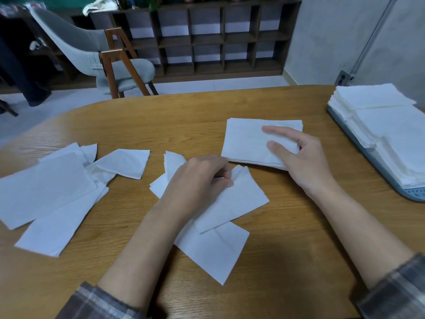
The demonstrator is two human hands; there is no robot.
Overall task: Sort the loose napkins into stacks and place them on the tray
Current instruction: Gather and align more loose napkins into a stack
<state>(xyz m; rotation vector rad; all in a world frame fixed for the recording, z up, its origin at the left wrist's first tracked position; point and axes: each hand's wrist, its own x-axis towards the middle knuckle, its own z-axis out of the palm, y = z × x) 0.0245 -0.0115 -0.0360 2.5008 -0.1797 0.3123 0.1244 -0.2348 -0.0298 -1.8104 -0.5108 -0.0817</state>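
Plaid sleeves (103, 302), near edge. Left hand (197, 178): fingers curled, pinching a napkin (236, 203) that lies over others at the middle of the table (287, 249). Right hand (305, 157): forefinger and thumb stretched flat on a small stack (246, 143) just beyond. Loose napkins (46, 192) scattered at left. Tray (414, 194), right edge of table, bearing stacked napkins (379, 116).

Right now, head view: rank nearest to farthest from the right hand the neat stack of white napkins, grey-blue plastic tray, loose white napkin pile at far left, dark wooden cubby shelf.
1. Neat stack of white napkins, touched by the right hand.
2. Grey-blue plastic tray, table's right edge.
3. Loose white napkin pile, table's far left.
4. Dark wooden cubby shelf, back wall.
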